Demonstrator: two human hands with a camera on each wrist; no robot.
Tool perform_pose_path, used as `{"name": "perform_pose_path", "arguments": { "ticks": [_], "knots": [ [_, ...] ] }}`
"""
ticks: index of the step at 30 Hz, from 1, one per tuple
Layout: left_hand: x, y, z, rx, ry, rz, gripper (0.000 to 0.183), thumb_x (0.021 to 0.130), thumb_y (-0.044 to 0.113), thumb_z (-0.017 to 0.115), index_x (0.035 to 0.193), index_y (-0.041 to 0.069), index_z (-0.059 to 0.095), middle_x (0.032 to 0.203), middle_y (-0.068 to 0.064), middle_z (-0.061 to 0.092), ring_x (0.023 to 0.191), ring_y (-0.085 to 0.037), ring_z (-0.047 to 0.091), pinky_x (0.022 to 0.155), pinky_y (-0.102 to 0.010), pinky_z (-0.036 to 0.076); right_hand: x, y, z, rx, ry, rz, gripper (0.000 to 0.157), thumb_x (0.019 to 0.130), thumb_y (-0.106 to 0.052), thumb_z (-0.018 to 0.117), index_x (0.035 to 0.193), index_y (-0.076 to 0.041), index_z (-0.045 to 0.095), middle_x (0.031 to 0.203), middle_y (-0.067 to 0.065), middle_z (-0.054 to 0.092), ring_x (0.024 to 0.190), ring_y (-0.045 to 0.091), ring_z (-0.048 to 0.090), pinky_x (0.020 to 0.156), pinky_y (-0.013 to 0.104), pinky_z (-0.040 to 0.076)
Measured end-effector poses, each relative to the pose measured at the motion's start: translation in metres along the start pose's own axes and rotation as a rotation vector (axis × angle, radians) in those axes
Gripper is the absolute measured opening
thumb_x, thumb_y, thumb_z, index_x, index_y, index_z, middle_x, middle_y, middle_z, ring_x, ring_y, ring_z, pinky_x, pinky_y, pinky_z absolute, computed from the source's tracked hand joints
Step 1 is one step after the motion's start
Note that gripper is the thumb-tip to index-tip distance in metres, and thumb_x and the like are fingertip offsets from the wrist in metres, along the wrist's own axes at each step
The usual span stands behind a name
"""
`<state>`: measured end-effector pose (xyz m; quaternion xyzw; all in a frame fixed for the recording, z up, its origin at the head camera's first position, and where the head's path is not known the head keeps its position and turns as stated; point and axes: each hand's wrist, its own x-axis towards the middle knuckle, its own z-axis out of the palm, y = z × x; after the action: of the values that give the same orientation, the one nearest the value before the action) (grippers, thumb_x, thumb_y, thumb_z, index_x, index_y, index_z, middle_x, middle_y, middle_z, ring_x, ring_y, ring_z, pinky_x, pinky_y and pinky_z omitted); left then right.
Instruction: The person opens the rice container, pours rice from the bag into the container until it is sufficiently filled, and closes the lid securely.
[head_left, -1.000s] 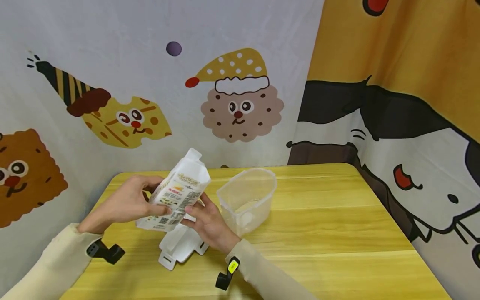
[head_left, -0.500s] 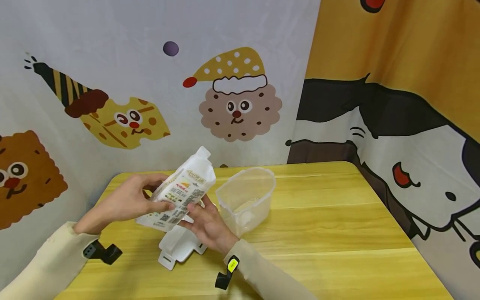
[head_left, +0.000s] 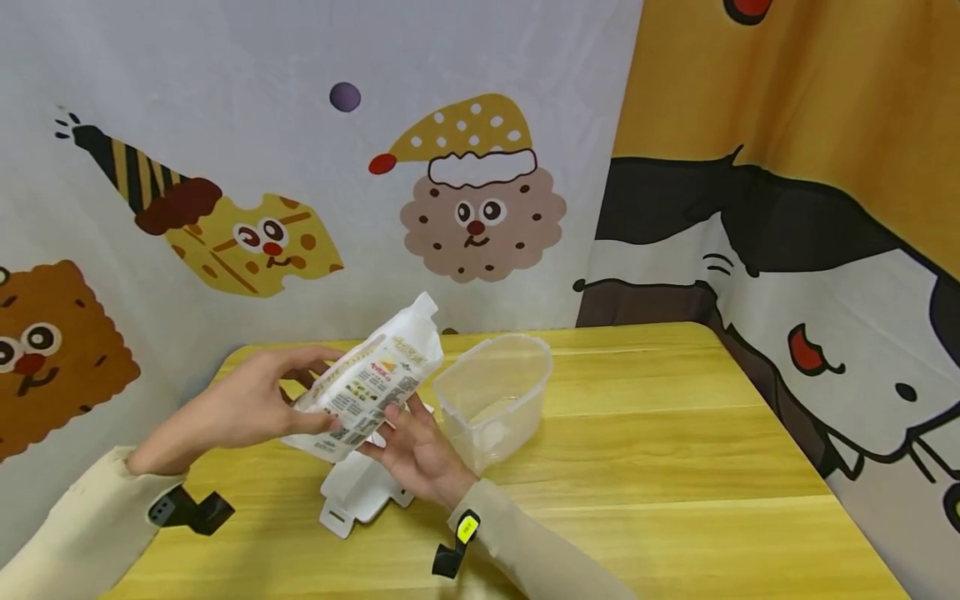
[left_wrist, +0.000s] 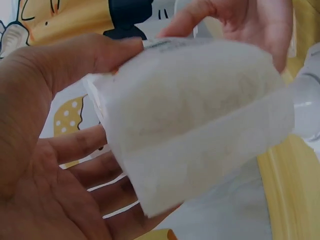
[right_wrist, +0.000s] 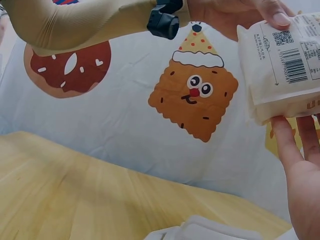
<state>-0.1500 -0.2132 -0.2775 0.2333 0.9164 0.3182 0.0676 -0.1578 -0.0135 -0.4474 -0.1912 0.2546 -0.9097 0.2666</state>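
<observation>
Above the table, my left hand (head_left: 240, 404) grips the lower left end of a white printed packet (head_left: 371, 387), thumb on its front and fingers behind. My right hand (head_left: 427, 462) supports the packet's right side, with the thumb against the printed face and fingers underneath. The packet tilts up to the right, its narrow top end pointing away. In the left wrist view, its pale bottom (left_wrist: 195, 115) faces the camera. A barcode and QR code show on the packet (right_wrist: 275, 70) in the right wrist view. What is inside stays hidden.
Right of the packet stands a clear plastic container (head_left: 498, 404), its top uncovered. Under the hands lies a white plastic lid (head_left: 356, 492) with side clips, partly covered. A cartoon-printed cloth (head_left: 300, 67) hangs behind the wooden table (head_left: 660, 467).
The packet has tilted further over to the right, its top end shifting right. My left hand and wrist have turned slightly with it, while the right hand has barely moved.
</observation>
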Motion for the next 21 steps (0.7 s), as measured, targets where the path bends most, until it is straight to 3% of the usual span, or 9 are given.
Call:
{"name": "perform_pose_path", "arguments": {
  "ticks": [7, 21],
  "knots": [
    [0.002, 0.005, -0.001, 0.047, 0.036, 0.033, 0.061, 0.075, 0.023, 0.092, 0.131, 0.022, 0.068, 0.100, 0.004, 0.073, 0.088, -0.011, 0.066, 0.059, -0.027, 0.056, -0.001, 0.000, -0.002, 0.026, -0.039, -0.006, 0.058, 0.098, -0.034, 0.070, 0.148, -0.040, 0.043, 0.150, -0.009, 0.053, 0.139, 0.011, 0.050, 0.116, 0.043, 0.041],
    [0.013, 0.010, -0.004, 0.018, -0.014, 0.044, 0.054, 0.078, 0.019, 0.089, 0.128, 0.020, 0.070, 0.096, 0.003, 0.073, 0.084, -0.014, 0.066, 0.062, -0.028, 0.058, -0.003, 0.000, -0.004, 0.103, -0.067, -0.021, 0.059, 0.096, -0.025, 0.071, 0.148, -0.038, 0.047, 0.152, -0.008, 0.050, 0.142, 0.014, 0.047, 0.126, 0.049, 0.028]
  ]
}}
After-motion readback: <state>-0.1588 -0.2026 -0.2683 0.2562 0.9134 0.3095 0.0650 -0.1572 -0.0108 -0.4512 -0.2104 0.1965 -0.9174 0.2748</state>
